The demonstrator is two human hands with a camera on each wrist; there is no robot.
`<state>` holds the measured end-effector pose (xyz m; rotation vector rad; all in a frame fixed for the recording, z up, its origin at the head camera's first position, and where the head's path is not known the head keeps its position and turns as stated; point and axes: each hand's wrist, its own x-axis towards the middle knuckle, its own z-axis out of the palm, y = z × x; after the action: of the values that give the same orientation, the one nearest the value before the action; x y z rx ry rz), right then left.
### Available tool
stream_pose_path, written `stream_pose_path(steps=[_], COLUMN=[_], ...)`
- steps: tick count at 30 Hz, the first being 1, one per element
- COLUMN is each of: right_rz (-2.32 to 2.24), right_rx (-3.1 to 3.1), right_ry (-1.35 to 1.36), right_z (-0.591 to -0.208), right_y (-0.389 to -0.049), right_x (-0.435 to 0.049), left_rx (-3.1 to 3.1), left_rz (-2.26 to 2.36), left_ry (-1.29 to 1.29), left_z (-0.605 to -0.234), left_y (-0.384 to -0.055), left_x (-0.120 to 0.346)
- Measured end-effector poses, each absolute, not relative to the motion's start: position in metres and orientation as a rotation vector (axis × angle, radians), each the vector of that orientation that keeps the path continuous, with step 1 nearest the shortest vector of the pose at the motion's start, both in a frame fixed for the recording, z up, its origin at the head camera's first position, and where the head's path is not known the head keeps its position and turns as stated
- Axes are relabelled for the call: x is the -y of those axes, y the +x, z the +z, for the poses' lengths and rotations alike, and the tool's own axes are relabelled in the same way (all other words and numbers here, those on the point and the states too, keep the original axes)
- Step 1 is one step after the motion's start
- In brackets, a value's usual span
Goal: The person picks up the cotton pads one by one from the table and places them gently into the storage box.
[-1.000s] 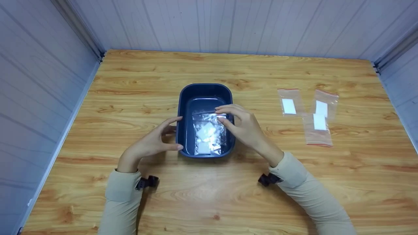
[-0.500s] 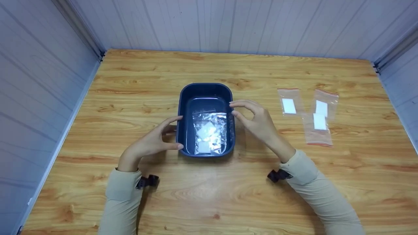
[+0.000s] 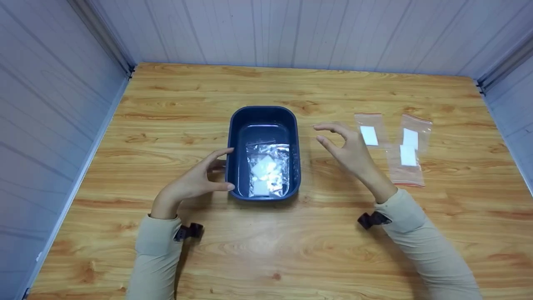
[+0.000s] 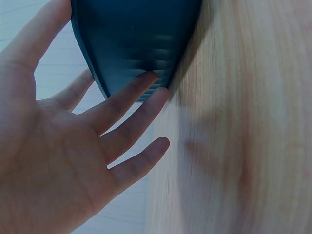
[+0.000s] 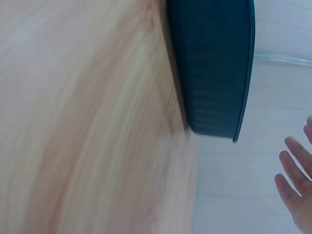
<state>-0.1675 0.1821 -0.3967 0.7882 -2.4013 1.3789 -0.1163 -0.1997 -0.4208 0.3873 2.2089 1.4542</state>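
In the head view a dark blue plastic bin [image 3: 263,111] stands mid-table, with a clear zip bag [image 3: 266,171] holding white pieces lying on its floor. My left hand [image 3: 191,181] rests against the bin's left side, thumb and index fingertip at the rim. The left wrist view has the other fingers [image 4: 141,117] spread and nearly straight, two reaching the outer wall. To the right of the bin, my right hand [image 3: 352,152] hovers with nothing in it, thumb and index apart. Part of that hand [image 5: 300,185] shows at the right wrist view's edge.
Right of my right hand lie three clear zip bags with white pieces: one bag [image 3: 369,136] nearest, then two overlapping, an upper bag [image 3: 412,133] and a lower bag [image 3: 407,160]. White panel walls [image 3: 275,33] enclose the wooden table [image 3: 266,241].
My right hand has left the space over the bin and moved right, across the rim, to the table side. The left hand, bin and bags have stayed put.
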Motion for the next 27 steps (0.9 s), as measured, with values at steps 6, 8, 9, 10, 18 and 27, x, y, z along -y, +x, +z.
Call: stream_pose_path(steps=[6, 8, 9, 10, 18, 27], right_rz=[1.364, 1.362, 1.364, 1.367, 1.344, 1.354], right_rx=[2.441, 2.452, 2.457, 2.461, 2.531, 2.635], right_ry=[0.755, 0.739, 0.727, 0.716, 0.622, 0.561], right_z=[-0.396, -0.396, -0.397, -0.397, -0.391, -0.374], right_y=[-0.171, -0.174, -0.175, -0.177, -0.185, -0.184], right_x=[-0.198, -0.203, -0.205, -0.208, -0.223, -0.236], left_rx=[-2.213, -2.214, -2.216, -2.216, -2.220, -2.213], left_rz=[1.453, 1.454, 1.454, 1.456, 1.460, 1.463], left_ry=[0.376, 0.369, 0.370, 0.368, 0.396, 0.396], left_z=[-0.421, -0.421, -0.421, -0.421, -0.422, -0.421], left_y=[-0.116, -0.116, -0.116, -0.116, -0.116, -0.116], left_x=[0.199, 0.199, 0.200, 0.200, 0.201, 0.200])
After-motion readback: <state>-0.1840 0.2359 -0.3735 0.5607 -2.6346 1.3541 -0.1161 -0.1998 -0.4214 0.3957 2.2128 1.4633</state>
